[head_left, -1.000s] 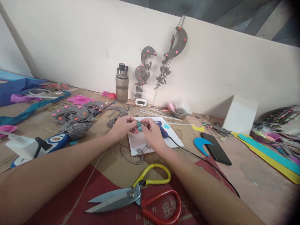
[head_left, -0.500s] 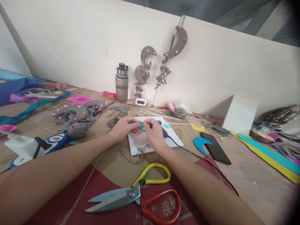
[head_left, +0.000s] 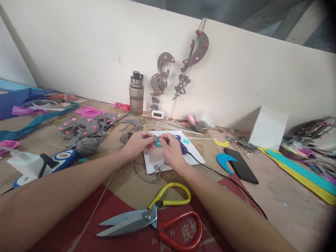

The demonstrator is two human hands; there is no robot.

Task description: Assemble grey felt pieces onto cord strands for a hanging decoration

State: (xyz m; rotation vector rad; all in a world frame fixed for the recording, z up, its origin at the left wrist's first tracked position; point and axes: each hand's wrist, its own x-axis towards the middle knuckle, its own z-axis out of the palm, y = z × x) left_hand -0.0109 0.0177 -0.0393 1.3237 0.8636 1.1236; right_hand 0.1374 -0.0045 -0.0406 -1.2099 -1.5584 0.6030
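Cluttered with craft scraps, the brown worktable (head_left: 283, 196) runs up to a pale wall where two grey moon hangings (head_left: 181, 66) are pinned. Your left hand (head_left: 136, 144) and right hand (head_left: 172, 149) meet just above the white board (head_left: 154, 161), and both are pinched shut on a small teal piece (head_left: 157, 141) held between the fingertips; grey yarn (head_left: 154, 171) trails from under your hands onto the board and table.

That teal piece looks like thin foam or felt, so judge it as very light, soft and easy to crease. Hold it by its edges with fingertip pads only, and press gently, since a hard squeeze would likely bend it. The yarn is limp and will snag or slip, so keep it pinned against the piece rather than loose.

Just beyond your right hand lies the blue glue gun (head_left: 182, 147) on the board, with its black cord (head_left: 225, 182) running back toward you. The big scissors (head_left: 152, 218) with a yellow and a red handle lie near your elbows on the red cloth (head_left: 110, 213).

Compared with a second ago, your hands have drawn slightly closer together and the right fingers have curled further over the teal piece. Water bottle (head_left: 136, 94), phone (head_left: 241, 166) and scissors have not shifted.
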